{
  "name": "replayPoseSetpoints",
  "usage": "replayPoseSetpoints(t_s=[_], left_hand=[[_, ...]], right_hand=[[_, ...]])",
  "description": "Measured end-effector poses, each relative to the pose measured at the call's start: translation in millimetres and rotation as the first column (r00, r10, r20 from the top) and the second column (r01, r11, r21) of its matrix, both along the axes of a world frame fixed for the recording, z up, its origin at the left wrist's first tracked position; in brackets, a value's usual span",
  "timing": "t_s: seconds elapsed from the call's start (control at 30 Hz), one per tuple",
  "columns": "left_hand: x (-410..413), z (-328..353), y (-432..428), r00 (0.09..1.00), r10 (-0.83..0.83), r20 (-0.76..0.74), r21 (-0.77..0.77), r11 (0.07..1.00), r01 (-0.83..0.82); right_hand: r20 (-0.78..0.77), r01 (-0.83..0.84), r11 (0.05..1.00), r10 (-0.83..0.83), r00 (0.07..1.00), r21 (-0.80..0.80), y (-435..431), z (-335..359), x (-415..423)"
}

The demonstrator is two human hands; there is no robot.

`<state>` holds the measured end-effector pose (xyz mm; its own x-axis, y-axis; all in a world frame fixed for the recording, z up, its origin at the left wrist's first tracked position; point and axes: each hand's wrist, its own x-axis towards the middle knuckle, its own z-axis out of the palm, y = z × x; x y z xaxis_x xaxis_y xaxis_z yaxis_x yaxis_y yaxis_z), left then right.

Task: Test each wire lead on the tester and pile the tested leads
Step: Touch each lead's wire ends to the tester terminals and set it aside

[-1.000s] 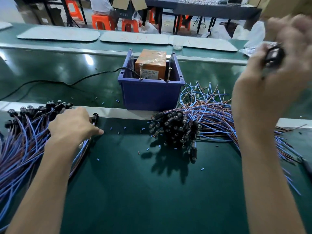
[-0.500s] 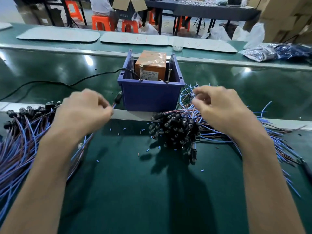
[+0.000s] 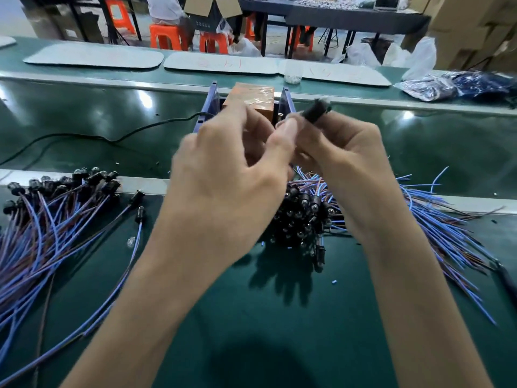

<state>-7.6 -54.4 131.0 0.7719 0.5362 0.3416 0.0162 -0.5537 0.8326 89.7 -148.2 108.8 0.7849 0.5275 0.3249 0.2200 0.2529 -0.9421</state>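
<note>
My right hand (image 3: 344, 152) grips one wire lead (image 3: 317, 110) by its black socket head, raised in front of the orange tester (image 3: 254, 92) that sits in a blue bin (image 3: 212, 107). My left hand (image 3: 223, 186) meets it from the left, thumb and fingers curled in a pinch just below that head; the lead's wires are hidden behind my hands. A heap of leads (image 3: 307, 217) with blue and brown wires lies under my right wrist. A second pile of leads (image 3: 56, 214) spreads over the mat at the left.
A black cable (image 3: 84, 135) runs left from the bin across the belt. A metal rail (image 3: 145, 183) crosses in front of the bin. White mats (image 3: 95, 58), a small clear cup (image 3: 293, 74) and plastic bags (image 3: 447, 85) lie beyond. Tiny blue bits dot the mat.
My left hand left its lead on the left pile and came to the middle. My right hand lifted a lead from the heap up in front of the tester.
</note>
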Motion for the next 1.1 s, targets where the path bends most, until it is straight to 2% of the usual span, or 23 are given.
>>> replayPoseSetpoints(t_s=[0.03,0.07,0.1,0.13,0.2,0.23,0.27,0.3,0.4,0.5,0.57,0.73,0.83,0.93,1.0,1.1], left_hand=[[3.5,3.6,-4.4,0.994,-0.112,-0.016,-0.267,0.958,0.104],[7.6,3.9,-8.6,0.980,-0.200,-0.018,-0.526,0.835,0.160],[10.6,3.1,-13.0,0.971,-0.240,0.003,-0.730,0.663,0.166],[12.2,1.2,-16.6,0.972,-0.230,0.038,-0.864,0.481,0.148],[13.0,-5.9,-17.5,0.980,-0.167,0.104,-0.982,0.141,0.128],[12.2,-10.1,-14.9,0.984,-0.123,0.127,-0.991,0.022,0.130],[13.3,-13.6,-10.2,0.989,-0.068,0.135,-0.990,-0.040,0.132],[14.1,-15.5,-4.9,0.991,-0.003,0.137,-0.989,-0.061,0.136],[15.2,-14.6,11.6,0.963,0.220,0.153,-0.985,-0.043,0.167],[11.6,-9.1,23.1,0.917,0.334,0.216,-0.971,-0.025,0.237],[11.0,-9.1,27.1,0.898,0.356,0.258,-0.963,0.025,0.267],[18.0,-21.3,26.1,0.918,0.299,0.260,-0.952,0.236,0.193],[23.8,-28.9,28.5,0.960,0.163,0.226,-0.910,0.388,0.148],[24.1,-31.2,30.0,0.981,-0.150,0.125,-0.808,0.559,0.188],[21.2,-32.2,27.7,0.927,-0.368,0.064,-0.759,0.586,0.285],[19.0,-36.7,20.6,0.801,-0.599,0.022,-0.751,0.518,0.408]], right_hand=[[-0.013,0.020,0.999,-0.019,1.000,0.041,-0.1,1.4,-0.4],[-0.030,0.039,0.996,-0.037,0.999,0.081,-0.2,3.1,-1.4],[-0.043,0.058,0.991,-0.053,0.998,0.117,-0.1,5.1,-2.5],[-0.050,0.073,0.987,-0.066,0.997,0.145,-0.1,7.1,-4.2],[-0.040,0.100,0.982,-0.095,0.995,0.162,-1.0,10.0,-6.1],[-0.029,0.108,0.982,-0.104,0.994,0.156,-2.3,10.9,-6.2],[-0.023,0.104,0.983,-0.102,0.995,0.152,-3.3,11.6,-6.3],[-0.025,0.088,0.984,-0.085,0.996,0.156,-4.5,12.3,-6.4],[-0.064,0.008,0.981,0.004,0.998,0.194,-7.0,15.4,-7.4],[-0.131,-0.044,0.969,0.078,0.988,0.244,-10.2,18.3,-5.6],[-0.163,-0.054,0.961,0.101,0.981,0.272,-11.8,17.3,-3.1],[-0.171,-0.089,0.950,0.145,0.975,0.299,-6.5,10.6,-0.3],[-0.118,-0.033,0.985,0.053,0.992,0.167,-4.4,8.1,-1.9],[-0.107,0.109,0.994,-0.110,0.988,-0.018,-5.4,6.5,-1.5],[-0.111,0.155,0.979,-0.169,0.979,-0.130,-5.7,4.4,-0.1],[-0.133,0.096,0.962,-0.133,0.982,-0.254,-3.7,0.1,0.5]])
